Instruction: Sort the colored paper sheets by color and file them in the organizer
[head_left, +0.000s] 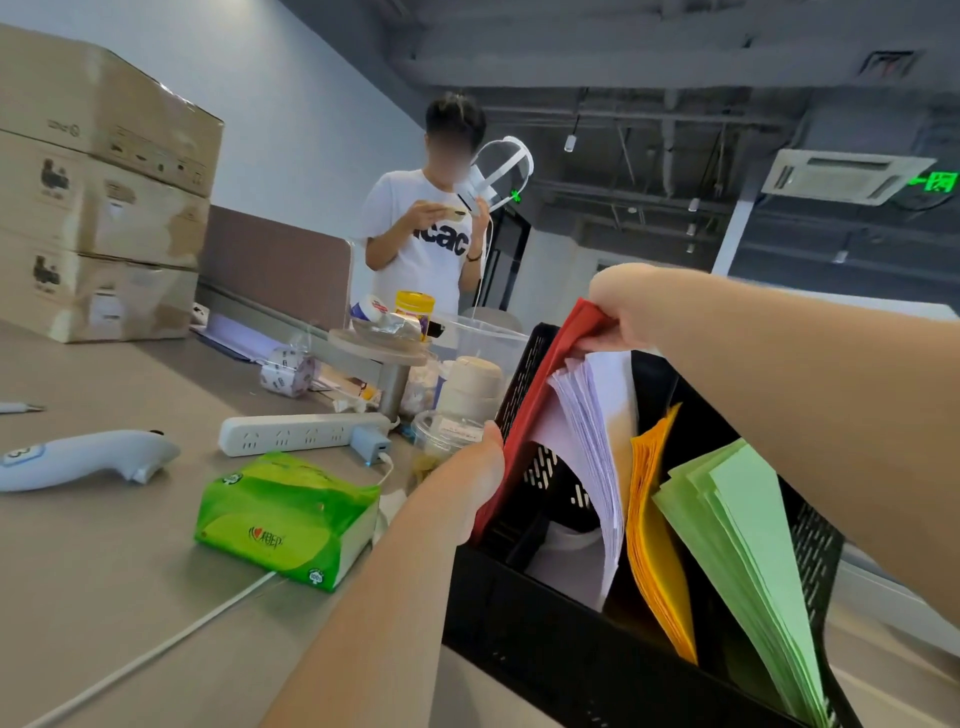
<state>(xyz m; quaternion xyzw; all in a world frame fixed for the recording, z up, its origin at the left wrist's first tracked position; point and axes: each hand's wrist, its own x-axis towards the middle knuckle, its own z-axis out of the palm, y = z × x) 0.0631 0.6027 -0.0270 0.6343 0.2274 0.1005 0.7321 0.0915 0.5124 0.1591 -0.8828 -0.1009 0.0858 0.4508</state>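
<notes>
Over desk (104, 545), right hand (618, 312) pinches red sheets (550, 374).

A single wide-angle view from the person's head looks forward and slightly down, close above the black organizer (545, 639) at lower right. The frame is rolled, so the bench (104, 571) tilts away leftward, and the distant ceiling (675, 62) spans the top.
</notes>
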